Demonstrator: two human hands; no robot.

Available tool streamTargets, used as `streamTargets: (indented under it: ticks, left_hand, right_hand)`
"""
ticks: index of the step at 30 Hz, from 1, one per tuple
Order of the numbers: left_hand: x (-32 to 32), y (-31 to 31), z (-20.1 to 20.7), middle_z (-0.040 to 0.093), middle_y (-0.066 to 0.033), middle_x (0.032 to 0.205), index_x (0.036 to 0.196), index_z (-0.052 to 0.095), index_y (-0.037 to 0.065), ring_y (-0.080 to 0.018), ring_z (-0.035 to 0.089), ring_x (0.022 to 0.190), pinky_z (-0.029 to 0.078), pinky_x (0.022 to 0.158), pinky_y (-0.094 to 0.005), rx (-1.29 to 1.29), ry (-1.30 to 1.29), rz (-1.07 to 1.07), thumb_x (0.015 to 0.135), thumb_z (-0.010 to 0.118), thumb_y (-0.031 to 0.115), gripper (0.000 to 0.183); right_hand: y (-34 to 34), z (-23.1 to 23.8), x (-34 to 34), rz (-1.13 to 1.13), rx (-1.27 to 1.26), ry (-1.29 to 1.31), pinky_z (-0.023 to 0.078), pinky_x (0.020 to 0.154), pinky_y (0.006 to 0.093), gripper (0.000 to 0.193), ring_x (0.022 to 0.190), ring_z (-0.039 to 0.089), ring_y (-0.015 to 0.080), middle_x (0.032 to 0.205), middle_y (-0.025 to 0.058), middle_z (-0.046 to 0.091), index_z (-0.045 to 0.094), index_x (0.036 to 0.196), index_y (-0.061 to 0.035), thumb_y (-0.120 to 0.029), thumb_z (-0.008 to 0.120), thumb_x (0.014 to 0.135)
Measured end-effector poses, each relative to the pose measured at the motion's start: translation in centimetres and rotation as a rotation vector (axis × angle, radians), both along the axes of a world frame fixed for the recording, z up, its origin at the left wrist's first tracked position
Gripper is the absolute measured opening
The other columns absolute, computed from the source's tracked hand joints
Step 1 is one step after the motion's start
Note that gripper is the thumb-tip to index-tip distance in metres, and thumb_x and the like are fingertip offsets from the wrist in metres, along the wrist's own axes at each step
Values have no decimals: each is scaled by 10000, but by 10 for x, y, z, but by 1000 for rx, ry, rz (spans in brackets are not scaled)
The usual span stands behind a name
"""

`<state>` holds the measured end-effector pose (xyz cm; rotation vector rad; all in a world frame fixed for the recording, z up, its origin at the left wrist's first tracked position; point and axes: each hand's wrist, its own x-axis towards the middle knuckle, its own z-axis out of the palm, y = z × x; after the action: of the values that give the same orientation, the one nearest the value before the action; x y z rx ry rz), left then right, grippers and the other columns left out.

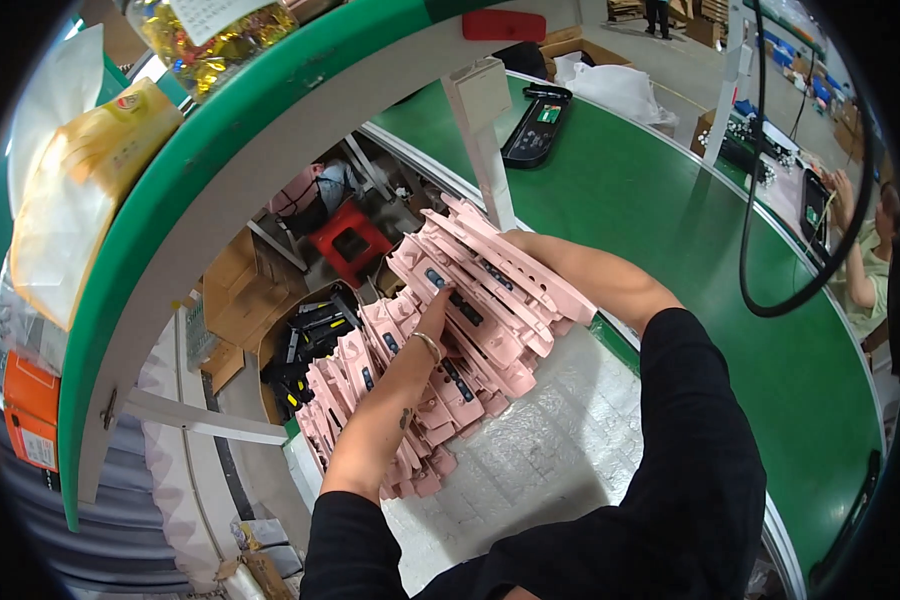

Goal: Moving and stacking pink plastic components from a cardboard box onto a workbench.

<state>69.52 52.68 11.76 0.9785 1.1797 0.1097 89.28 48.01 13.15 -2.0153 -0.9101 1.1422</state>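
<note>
Rows of pink plastic panels (490, 290) stand packed on edge across the white wrapped worktop, several with dark oval inserts. My left hand (434, 318) reaches down among them, touching the panels near the middle of the row. Its fingers are mostly hidden between the panels. Around the far end of the row goes my right arm, and only the edge of my right hand (518, 240) shows behind the panels. The right fingers are out of sight, so their grip cannot be made out.
A green conveyor belt (690, 270) runs along the right, carrying a black device (536, 130). Left of the panels stands a carton of black parts (305, 340). A red stool (351, 243) is beyond. A black cable (748, 240) hangs at right, near another person (870, 260).
</note>
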Motion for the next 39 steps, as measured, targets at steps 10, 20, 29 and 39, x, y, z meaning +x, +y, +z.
streamTargets:
  ticks: [10, 20, 29, 39]
  left_hand:
    - [-4, 29, -35, 477, -107, 1123, 1327, 184, 166, -215, 513, 921, 454, 664, -378, 579, 35, -2, 752, 616, 277, 727]
    - [-34, 8, -19, 393, -238, 1224, 1356, 99, 66, -342, 397, 1146, 308, 973, -343, 1045, 93, -262, 770, 595, 246, 789]
    - [-127, -65, 45, 229, -172, 1385, 1378, 127, 120, -285, 379, 1178, 350, 931, -357, 591, -260, -29, 802, 607, 292, 769]
    - [-423, -271, -43, 591, -4, 880, 1031, 532, 92, -79, 535, 769, 430, 643, -217, 364, 75, 1027, 834, 530, 188, 219]
  right_hand:
    - [31, -30, 16, -3, -71, -339, 450, 828, 363, 456, 900, 588, 291, 979, 141, 622, 611, 1056, -75, -432, 557, 779]
    - [29, -51, 22, 55, -76, -715, 452, 827, 362, 442, 891, 593, 302, 975, 144, 624, 614, 1055, -81, -419, 565, 775]
    - [48, -89, 69, 100, 126, -505, 438, 819, 349, 442, 881, 589, 314, 967, 160, 625, 622, 1031, -63, -427, 527, 798]
    - [-30, 33, 3, -37, 703, -186, 419, 835, 300, 368, 947, 546, 176, 1045, 99, 584, 518, 1126, 9, -269, 489, 887]
